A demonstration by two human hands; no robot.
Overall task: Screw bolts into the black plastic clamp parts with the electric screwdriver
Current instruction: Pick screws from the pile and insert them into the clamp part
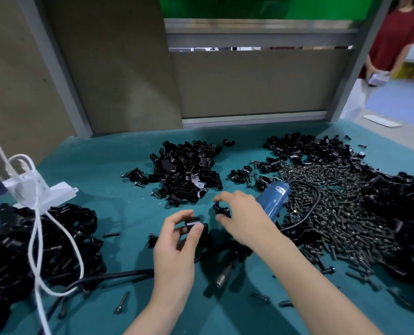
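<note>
The left hand [174, 247] is pinching a small black clamp part [192, 224] between thumb and curled fingers, holding it just above the teal table cover [104, 170]. The right hand [244, 216] is gripping a second clamp piece [221, 210] in its fingertips, close beside the first but not touching it. The blue electric screwdriver [272, 198] is lying on its side just behind the right hand, with its far end resting at the edge of a broad heap of dark bolts [334, 209]. A black cable [312, 206] is looping across that heap. Loose black clamp parts are sitting in separate mounds on the cover: a centre pile [189, 172] beyond the hands, a back-right pile [305, 147] behind the bolts, and a left pile [32, 243] near the table's edge. A white cord [38, 228] is trailing over the left pile. A few stray bolts are lying near the forearms.
</note>
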